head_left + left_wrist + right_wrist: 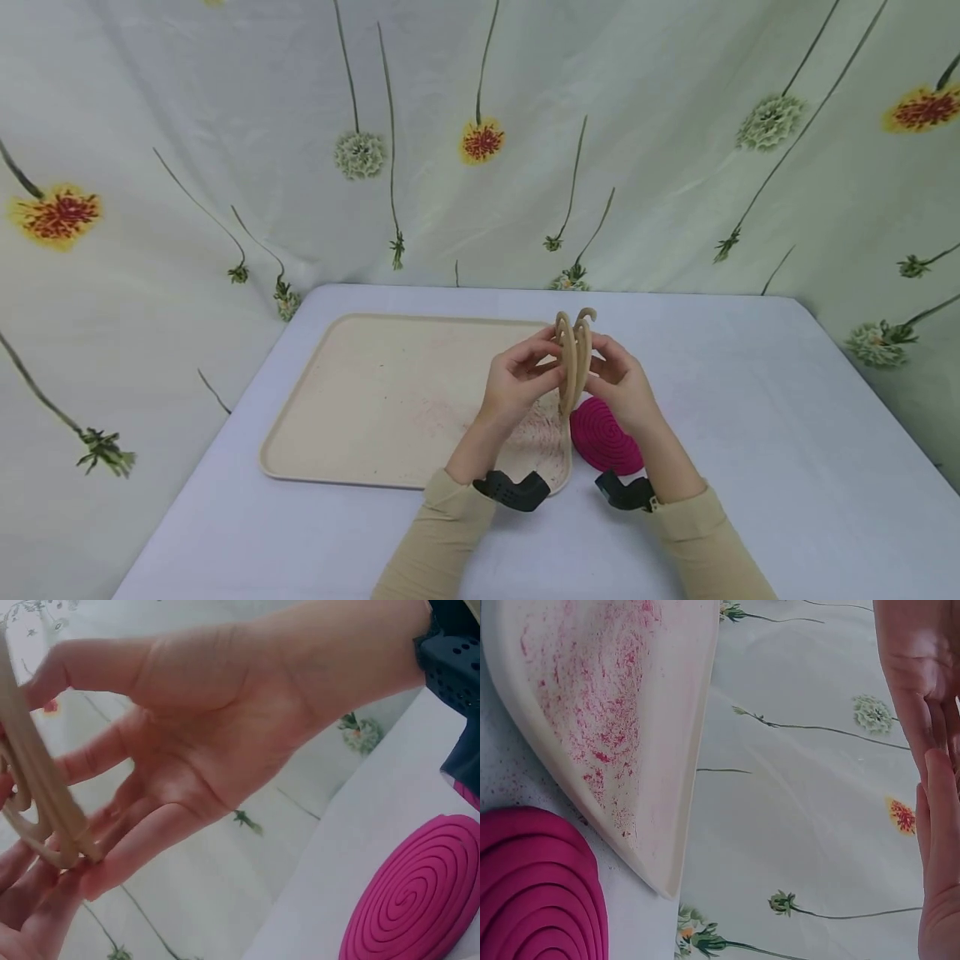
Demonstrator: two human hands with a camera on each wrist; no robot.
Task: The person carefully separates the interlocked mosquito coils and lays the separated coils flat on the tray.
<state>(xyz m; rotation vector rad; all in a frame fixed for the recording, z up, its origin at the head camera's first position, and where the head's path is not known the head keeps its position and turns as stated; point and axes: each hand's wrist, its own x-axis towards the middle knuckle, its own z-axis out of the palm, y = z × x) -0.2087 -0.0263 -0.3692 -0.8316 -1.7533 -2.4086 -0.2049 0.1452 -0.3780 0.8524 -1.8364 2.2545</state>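
Both hands hold up a pair of thin beige pieces (569, 358) with curled, hook-like upper ends, seen nearly edge-on and close side by side in the head view. My left hand (516, 377) pinches them from the left, thumb nearer me and fingers behind. On the other side, the fingertips of my right hand (624, 385) grip them too. Straight edges and small curled loops of the beige pieces (45, 769) show at the left of the left wrist view. A flat magenta spiral disc (606, 437) of coiled rope-like material lies below the right hand.
A large beige tray (375, 400) lies on the white-covered table (757, 417), left of the disc. Pink crumbs (600, 754) are scattered over its near right corner. Behind the table hangs a flower-printed cloth (660, 167). Each wrist wears a black camera mount (517, 490).
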